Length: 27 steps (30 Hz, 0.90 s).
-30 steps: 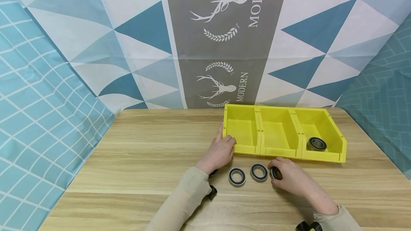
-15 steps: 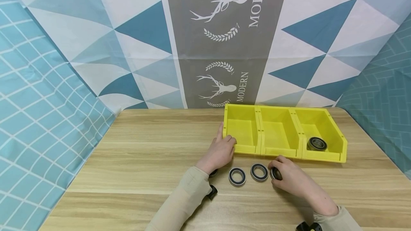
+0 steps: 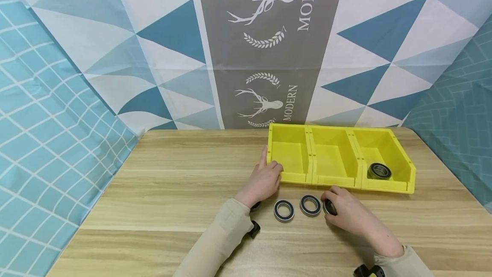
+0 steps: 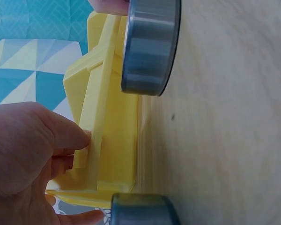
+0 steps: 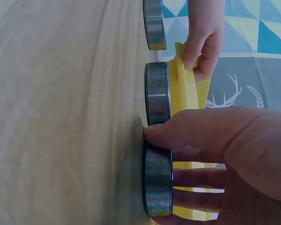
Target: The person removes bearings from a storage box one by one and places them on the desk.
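Note:
My left hand (image 3: pixel 261 183) grips the front left corner of the row of yellow bins (image 3: pixel 338 181). In the left wrist view its thumb presses the front lip. My right hand (image 3: pixel 347 213) holds a ball bearing (image 5: pixel 158 183) at the table, thumb on one side and fingers on the other; the hand partly covers it in the head view. Left of it lie two more bearings flat, a nearer-to-hand bearing (image 3: pixel 303 206) and a farther bearing (image 3: pixel 276 212). Another dark bearing (image 3: pixel 255 207) shows partly under my left wrist.
Three yellow compartments stand joined side by side at the back right. A bearing (image 3: pixel 379 177) sits in the right compartment, near its front lip. The wooden table (image 3: pixel 173 191) extends to the left, and a patterned cloth (image 3: pixel 265 54) hangs behind it.

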Tool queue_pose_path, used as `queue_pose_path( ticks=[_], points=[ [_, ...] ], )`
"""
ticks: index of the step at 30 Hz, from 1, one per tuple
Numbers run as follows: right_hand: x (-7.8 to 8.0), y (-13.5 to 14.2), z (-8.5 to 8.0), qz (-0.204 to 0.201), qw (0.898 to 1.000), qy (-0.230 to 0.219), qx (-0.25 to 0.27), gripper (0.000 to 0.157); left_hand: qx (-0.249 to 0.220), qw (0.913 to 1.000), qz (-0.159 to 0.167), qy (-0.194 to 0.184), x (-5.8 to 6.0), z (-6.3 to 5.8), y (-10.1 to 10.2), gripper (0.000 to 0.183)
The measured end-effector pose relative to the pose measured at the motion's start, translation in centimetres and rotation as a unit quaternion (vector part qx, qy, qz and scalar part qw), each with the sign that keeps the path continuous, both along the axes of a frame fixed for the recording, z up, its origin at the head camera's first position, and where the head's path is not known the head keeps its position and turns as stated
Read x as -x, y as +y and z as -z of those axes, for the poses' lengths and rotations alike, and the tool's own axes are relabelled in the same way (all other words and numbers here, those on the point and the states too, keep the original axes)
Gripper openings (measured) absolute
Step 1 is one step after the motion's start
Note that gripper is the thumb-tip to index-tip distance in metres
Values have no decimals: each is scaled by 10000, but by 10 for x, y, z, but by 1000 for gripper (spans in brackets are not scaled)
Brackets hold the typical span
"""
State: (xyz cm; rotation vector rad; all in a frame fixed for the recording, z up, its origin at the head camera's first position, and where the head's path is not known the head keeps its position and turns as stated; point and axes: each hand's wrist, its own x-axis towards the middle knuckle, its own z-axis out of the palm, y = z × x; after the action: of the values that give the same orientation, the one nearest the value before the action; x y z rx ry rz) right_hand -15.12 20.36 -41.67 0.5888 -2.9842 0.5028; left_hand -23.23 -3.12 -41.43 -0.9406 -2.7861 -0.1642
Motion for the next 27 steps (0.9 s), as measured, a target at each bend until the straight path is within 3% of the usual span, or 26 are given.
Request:
queue_pose_path(
  ticks=[20,27],
  points=[
    [-1,-1,-1,-42,10000,-23,-47,38,15,10000,38,69,0,-1,-1,16],
    [-2,2,0,13,9998,-69,163,39,-12,10000,48,42,-1,-2,-1,16]
  ],
)
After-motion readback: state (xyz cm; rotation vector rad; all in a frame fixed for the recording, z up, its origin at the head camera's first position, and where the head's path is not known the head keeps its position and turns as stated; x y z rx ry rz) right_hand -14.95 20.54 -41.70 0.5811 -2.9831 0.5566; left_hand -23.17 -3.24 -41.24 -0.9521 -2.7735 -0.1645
